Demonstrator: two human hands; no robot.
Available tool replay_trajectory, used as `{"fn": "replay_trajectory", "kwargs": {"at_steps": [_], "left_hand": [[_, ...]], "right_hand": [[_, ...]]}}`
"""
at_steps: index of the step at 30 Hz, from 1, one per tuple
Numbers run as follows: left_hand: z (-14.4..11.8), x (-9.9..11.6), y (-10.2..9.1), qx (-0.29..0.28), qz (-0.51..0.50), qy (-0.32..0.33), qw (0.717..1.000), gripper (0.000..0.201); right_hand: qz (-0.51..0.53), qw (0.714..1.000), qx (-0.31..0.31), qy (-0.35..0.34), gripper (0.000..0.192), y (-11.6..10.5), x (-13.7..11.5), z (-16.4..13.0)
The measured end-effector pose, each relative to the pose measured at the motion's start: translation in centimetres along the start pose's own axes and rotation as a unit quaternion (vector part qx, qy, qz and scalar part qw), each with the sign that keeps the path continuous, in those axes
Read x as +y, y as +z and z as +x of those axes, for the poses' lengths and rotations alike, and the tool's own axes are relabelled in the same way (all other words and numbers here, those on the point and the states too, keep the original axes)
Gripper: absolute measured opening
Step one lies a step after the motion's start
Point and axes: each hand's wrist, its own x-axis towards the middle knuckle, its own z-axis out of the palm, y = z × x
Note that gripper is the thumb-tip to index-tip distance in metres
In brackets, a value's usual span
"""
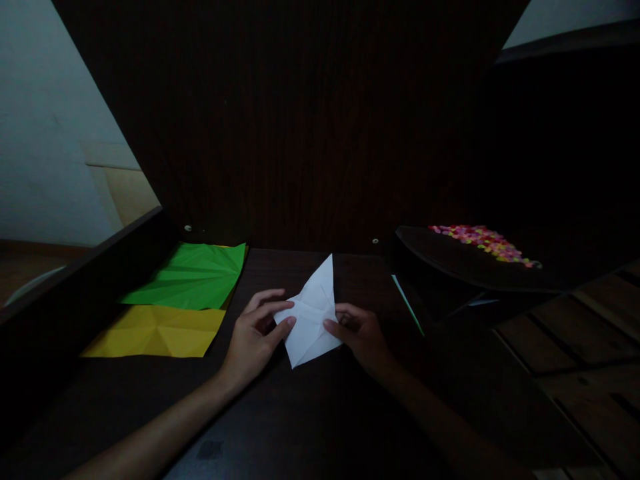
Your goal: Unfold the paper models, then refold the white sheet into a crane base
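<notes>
Hands [307, 333] pinching paper [311, 317] side edges

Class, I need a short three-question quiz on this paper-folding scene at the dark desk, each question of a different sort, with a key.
1. True or false: both hands grip the white folded paper.
2. Which sheet lies nearer the person: A) the green sheet B) the yellow sheet?
3. Fill in: the small multicoloured pieces lie on a dark surface to the person's ____.

Key
1. True: the left hand and the right hand pinch its opposite edges.
2. B
3. right
</notes>
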Motion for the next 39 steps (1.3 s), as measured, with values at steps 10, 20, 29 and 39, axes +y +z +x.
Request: {"fn": "replay_trajectory", "kwargs": {"at_steps": [10, 20, 29, 39], "left_hand": [[-0.8, 0.3, 0.8, -0.198, -0.144, -0.118, 0.962, 0.038], [-0.9, -0.2, 1.1, -0.17, -0.281, -0.225, 0.917, 0.033], [-0.8, 1.0, 0.9, -0.216, -0.275, -0.182, 0.919, 0.032], [-1.8, 0.8, 1.4, -0.219, -0.15, -0.123, 0.956, 0.015]], "right_hand": [[-0.159, 0.956, -0.088, -0.231, 0.037, 0.9, -1.7, -2.0], [-0.367, 0.86, -0.031, -0.354, 0.022, 1.1, -0.9, -2.2], [-0.345, 0.876, 0.047, -0.334, 0.022, 1.1, -0.3, -1.7], [-0.4, 0.847, 0.123, -0.329, 0.007, 1.0, 0.0, -1.1]]}}
